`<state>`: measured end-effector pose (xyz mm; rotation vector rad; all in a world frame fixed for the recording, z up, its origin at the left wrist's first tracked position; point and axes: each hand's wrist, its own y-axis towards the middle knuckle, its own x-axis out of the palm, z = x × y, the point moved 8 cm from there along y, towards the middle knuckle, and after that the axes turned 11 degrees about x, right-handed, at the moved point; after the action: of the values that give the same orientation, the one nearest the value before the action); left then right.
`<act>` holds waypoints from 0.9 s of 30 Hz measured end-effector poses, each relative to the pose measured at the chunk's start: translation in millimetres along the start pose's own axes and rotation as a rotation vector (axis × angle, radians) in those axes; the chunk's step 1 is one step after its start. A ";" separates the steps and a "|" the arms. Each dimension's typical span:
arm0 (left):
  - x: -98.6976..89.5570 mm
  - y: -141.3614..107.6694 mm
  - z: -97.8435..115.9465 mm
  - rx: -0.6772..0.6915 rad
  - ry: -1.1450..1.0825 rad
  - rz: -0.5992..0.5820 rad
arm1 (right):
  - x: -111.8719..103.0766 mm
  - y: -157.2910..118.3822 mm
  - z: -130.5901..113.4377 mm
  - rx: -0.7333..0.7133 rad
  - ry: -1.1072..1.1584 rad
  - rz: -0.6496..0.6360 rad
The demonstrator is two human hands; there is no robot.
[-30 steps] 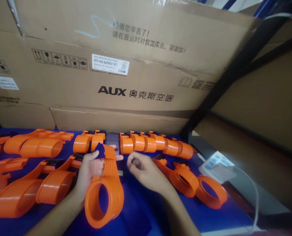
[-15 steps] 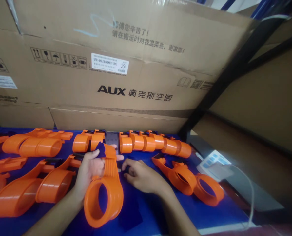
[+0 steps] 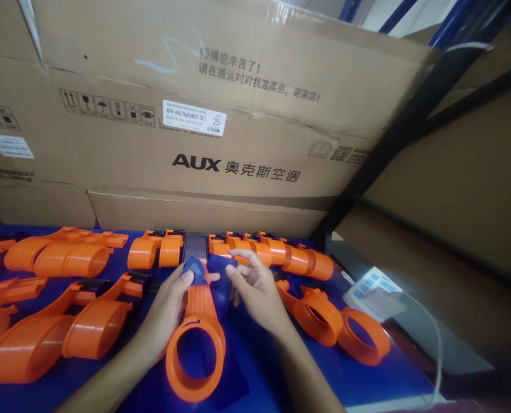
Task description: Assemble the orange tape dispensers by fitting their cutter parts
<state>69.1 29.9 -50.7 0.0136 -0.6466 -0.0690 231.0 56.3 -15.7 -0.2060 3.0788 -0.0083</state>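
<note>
An orange tape dispenser (image 3: 201,310) hangs ring-down in my left hand (image 3: 169,312), whose thumb presses a blue piece (image 3: 194,269) on its upper end. My right hand (image 3: 257,292) is raised just to the right of that end. Its thumb and forefinger pinch the edge of a thin dark-blue sheet (image 3: 221,269), and its other fingers are partly hidden. Behind the left hand lies a phone (image 3: 195,245) between rows of similar dispensers.
More orange dispensers lie at left (image 3: 96,327), along the back (image 3: 274,250) and at right (image 3: 362,338) on the blue surface (image 3: 336,384). A large cardboard box (image 3: 130,137) stands behind. A white device with a cable (image 3: 373,289) sits at right beside a dark rack post (image 3: 367,166).
The dispenser has swung so its ring faces me and moved slightly right. My right hand has risen beside its upper end, now with the blue sheet at its fingertips.
</note>
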 end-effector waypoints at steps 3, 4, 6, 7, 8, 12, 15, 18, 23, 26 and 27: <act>2.3 -1.5 -2.4 -0.018 -0.039 -0.018 | 0.3 -0.6 -0.3 -0.002 0.056 0.045; 2.9 -1.9 -2.8 -0.024 -0.058 -0.018 | -0.1 -0.5 -0.5 -0.004 0.077 0.057; 4.3 -2.5 -3.7 -0.047 -0.101 -0.017 | 1.1 0.7 -0.7 0.002 0.110 0.047; 5.3 -2.9 -4.8 -0.068 -0.120 -0.021 | 3.2 1.5 -0.8 0.007 0.119 0.019; 6.3 -3.4 -6.0 -0.090 -0.134 -0.025 | 6.1 2.2 -1.1 0.012 0.121 -0.019; 9.5 -5.5 -8.9 -0.133 -0.101 -0.047 | 14.8 1.7 -4.5 -0.005 0.090 -0.119; 11.5 -7.3 -7.3 -0.101 -0.063 -0.056 | 15.6 -0.1 -4.3 -0.009 0.092 -0.102; 14.6 -10.0 -7.7 -0.098 -0.085 -0.072 | 15.1 -1.1 -1.2 0.013 0.152 -0.092; 14.5 -9.0 -13.2 -0.187 -0.105 -0.078 | 5.5 2.1 4.4 0.076 0.267 -0.046; 10.7 -4.1 -11.6 -0.171 -0.071 -0.072 | -8.8 5.1 7.9 0.096 0.292 0.068; 9.7 -3.5 -11.9 -0.171 -0.054 -0.073 | -12.0 6.0 8.6 0.096 0.294 0.092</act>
<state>83.8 25.6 -54.4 -0.1303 -0.6923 -0.1955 242.5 63.8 -23.7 -0.0620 3.3656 -0.1991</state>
